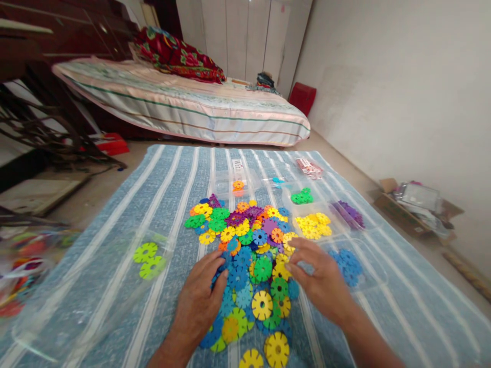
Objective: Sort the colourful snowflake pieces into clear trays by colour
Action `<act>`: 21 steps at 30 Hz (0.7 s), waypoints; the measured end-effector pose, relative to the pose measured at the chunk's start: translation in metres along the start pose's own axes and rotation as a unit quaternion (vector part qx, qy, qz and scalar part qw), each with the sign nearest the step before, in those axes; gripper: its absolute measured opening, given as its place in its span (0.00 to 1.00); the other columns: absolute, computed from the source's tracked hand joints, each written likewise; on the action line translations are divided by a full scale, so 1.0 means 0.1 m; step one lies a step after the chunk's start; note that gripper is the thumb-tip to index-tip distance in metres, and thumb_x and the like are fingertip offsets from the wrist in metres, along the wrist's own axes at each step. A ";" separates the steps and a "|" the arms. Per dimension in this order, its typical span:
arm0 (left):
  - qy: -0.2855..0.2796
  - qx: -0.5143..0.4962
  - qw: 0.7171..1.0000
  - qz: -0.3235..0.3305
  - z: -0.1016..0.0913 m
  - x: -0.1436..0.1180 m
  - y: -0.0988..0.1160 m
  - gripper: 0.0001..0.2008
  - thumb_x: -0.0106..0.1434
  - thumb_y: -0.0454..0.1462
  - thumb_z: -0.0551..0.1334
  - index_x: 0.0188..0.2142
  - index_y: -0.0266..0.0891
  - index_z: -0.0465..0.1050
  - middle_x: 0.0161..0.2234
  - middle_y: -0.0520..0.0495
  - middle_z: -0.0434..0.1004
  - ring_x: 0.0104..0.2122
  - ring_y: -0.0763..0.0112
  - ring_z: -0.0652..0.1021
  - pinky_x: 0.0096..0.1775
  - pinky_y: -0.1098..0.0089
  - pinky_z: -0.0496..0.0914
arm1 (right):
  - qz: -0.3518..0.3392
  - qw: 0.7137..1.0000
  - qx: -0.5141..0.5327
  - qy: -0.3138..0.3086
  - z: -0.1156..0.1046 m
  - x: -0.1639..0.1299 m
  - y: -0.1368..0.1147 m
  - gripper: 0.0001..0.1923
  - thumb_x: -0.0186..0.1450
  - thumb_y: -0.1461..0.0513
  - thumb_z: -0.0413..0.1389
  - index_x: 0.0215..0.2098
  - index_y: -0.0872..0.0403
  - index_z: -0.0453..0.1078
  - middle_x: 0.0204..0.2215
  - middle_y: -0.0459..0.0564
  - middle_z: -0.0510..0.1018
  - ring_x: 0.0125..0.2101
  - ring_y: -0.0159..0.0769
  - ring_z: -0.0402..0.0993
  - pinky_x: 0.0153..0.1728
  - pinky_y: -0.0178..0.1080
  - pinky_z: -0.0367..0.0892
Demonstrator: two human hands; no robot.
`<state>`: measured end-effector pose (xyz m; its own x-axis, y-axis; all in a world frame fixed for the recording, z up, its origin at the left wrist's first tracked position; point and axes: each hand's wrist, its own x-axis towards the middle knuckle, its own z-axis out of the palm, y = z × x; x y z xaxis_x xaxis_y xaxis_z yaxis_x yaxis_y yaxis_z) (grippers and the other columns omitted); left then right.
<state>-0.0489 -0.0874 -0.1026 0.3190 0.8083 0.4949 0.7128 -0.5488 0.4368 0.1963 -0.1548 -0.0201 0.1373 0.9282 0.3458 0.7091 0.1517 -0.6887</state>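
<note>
A heap of colourful plastic snowflake discs (249, 255) lies on a blue striped cloth (172, 184). My left hand (199, 299) rests palm down on the heap's left side, fingers on blue discs. My right hand (320, 278) hovers at the heap's right edge, fingertips pinched on a yellow disc (287, 250). Sorted groups lie in clear trays: yellow discs (314, 225), green discs (302, 196), purple discs (350, 213), blue discs (347, 266), and lime discs (149, 259) at the left.
A low bed (184, 105) with a red floral blanket (172, 53) stands behind the cloth. A cardboard box (416, 207) sits by the right wall. A clear bag of mixed discs (23, 266) lies at the left edge. Dark furniture (46, 92) stands at left.
</note>
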 end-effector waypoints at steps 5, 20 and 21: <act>-0.001 0.000 1.000 0.003 -0.01 0.00 0.02 0.11 0.63 0.40 0.54 0.41 0.38 0.71 0.46 0.41 0.76 0.47 0.60 0.75 0.50 0.60 0.71 | -0.004 0.967 -0.155 0.202 -0.38 0.23 0.30 0.09 0.61 0.57 0.55 0.33 0.54 0.73 0.39 0.55 0.77 0.43 0.43 0.73 0.49 0.49 0.66; 0.002 0.021 1.000 0.020 -0.01 0.02 0.05 0.10 0.64 0.38 0.54 0.41 0.37 0.70 0.46 0.40 0.76 0.47 0.62 0.75 0.49 0.60 0.71 | -0.116 0.973 -0.171 -0.104 0.42 -0.44 -0.09 0.14 0.56 0.62 0.62 0.40 0.57 0.72 0.54 0.62 0.68 0.60 0.56 0.54 0.54 0.58 0.61; 0.003 0.020 1.000 0.021 -0.01 0.02 0.05 0.10 0.64 0.38 0.54 0.41 0.37 0.70 0.46 0.41 0.76 0.47 0.62 0.75 0.49 0.60 0.71 | -0.116 0.971 -0.174 -0.118 0.44 -0.44 -0.10 0.14 0.55 0.62 0.63 0.39 0.58 0.72 0.54 0.62 0.68 0.60 0.57 0.53 0.55 0.59 0.60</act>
<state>-0.0452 -0.0888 -0.0984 0.3457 0.7830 0.5171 0.7233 -0.5734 0.3847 0.1531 -0.1824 -0.0566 -0.1861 0.9411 0.2824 0.8986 0.2792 -0.3386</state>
